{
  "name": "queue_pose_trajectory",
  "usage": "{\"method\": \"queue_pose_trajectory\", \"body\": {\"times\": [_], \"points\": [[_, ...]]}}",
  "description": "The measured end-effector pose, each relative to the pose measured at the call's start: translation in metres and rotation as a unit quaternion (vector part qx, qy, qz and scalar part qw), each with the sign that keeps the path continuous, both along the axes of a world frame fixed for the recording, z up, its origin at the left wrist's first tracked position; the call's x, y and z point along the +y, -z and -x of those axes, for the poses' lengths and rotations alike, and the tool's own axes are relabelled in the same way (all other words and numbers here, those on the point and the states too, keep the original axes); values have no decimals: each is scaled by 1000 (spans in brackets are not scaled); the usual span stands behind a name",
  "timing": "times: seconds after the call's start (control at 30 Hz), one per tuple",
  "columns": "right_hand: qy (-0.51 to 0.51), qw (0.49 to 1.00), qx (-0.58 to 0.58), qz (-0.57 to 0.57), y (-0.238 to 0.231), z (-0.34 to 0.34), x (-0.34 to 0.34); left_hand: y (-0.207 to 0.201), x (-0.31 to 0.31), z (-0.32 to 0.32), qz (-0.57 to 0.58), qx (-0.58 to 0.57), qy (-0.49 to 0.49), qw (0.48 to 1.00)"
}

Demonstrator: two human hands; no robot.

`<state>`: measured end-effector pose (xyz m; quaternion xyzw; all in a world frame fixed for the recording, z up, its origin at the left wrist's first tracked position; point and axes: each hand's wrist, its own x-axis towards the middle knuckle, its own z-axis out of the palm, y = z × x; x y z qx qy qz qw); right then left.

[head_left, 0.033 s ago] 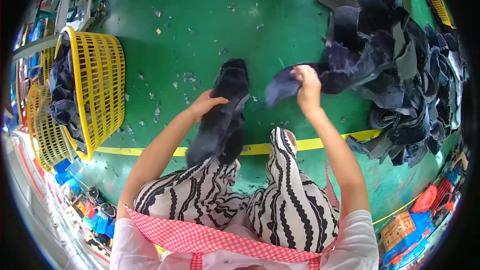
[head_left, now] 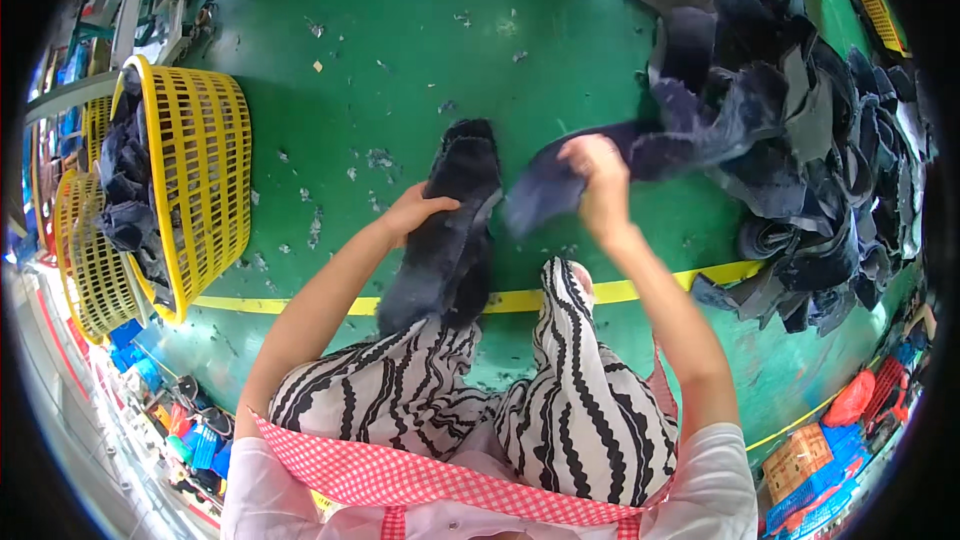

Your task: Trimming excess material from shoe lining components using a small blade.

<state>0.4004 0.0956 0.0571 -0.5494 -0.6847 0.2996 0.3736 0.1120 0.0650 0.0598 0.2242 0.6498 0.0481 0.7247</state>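
Between my knees stands a stack of long, dark blue-black furry pieces (head_left: 440,260). My left hand (head_left: 415,212) is closed on its left edge, with the thumb laid across the top. My right hand (head_left: 598,170) pinches another dark furry strip (head_left: 545,185), held above the floor to the right of the stack and blurred by motion. Behind that hand the strip runs on toward a large heap of similar dark pieces (head_left: 745,105) at the right. Whether it is joined to the heap I cannot tell.
A yellow plastic basket (head_left: 205,160) filled with dark scraps leans at the left, near a metal frame. Bits of grey fluff dot the green floor (head_left: 400,50), which a yellow line (head_left: 520,300) crosses. Blue and red items (head_left: 850,398) lie at the lower right.
My right hand has shifted slightly left with the dark strip, bringing its end closer to the stack. My left hand and the stack look almost unmoved.
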Motion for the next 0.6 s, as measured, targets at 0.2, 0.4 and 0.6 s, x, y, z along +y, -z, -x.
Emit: {"method": "queue_pose_trajectory", "body": {"times": [0.2,0.4,0.6], "points": [[-308,925,217,59,-57,103,-55,-8,17,-4,185,-322,-177,911],[-211,909,176,312,-100,63,-49,-37,25,-10,9,-175,-52,983],[31,791,302,532,-43,21,-43,-34,20,-12,30,-173,-79,981]]}}
